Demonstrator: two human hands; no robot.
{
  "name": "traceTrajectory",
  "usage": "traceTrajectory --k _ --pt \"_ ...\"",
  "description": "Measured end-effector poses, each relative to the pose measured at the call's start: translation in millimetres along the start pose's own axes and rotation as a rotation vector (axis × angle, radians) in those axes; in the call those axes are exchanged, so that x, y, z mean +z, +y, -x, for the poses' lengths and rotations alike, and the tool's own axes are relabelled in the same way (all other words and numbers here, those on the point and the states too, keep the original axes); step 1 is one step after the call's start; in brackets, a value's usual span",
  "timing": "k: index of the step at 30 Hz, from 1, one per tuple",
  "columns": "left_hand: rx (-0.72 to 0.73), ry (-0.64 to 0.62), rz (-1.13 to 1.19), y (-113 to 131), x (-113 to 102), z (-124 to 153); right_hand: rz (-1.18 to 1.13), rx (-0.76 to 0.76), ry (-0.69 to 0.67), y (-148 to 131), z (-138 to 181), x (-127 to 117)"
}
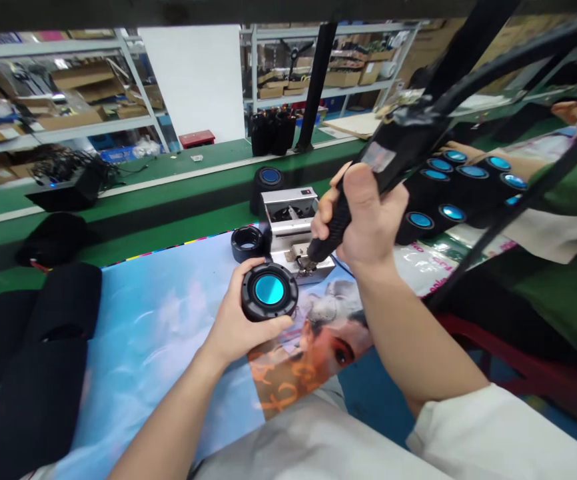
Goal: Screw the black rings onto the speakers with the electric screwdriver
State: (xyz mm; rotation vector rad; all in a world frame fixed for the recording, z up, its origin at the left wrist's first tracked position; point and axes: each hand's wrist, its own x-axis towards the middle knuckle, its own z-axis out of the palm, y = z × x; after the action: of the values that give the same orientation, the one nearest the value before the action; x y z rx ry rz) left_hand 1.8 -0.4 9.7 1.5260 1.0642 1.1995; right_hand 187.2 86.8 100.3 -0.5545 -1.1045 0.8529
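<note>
Both forearms are bare. A white short sleeve [493, 433] covers the right upper arm. The white shirt front [308, 440] lies left of that sleeve.

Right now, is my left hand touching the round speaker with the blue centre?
Touching. The head view shows the left hand gripping the round speaker, fingers wrapped on its rim.

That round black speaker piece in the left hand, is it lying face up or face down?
Face up. The speaker piece shows its blue centre disc toward the camera, gripped at its rim by the left hand.
</note>
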Motion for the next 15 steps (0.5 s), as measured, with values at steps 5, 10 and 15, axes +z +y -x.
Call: traceTrajectory --k 5,10,15 --pt "0.024 0.005 -0.015 -1 -1 0 -0.005 0.061 -0.017 20 2 -8" --pt "0.021 0.004 0.000 -1 -1 0 -0.029 0.201 -0.079 3 4 -11" --pt "0.020 0.012 0.019 -1 0 1 -0.077 0.042 -0.037 -58 0 14"
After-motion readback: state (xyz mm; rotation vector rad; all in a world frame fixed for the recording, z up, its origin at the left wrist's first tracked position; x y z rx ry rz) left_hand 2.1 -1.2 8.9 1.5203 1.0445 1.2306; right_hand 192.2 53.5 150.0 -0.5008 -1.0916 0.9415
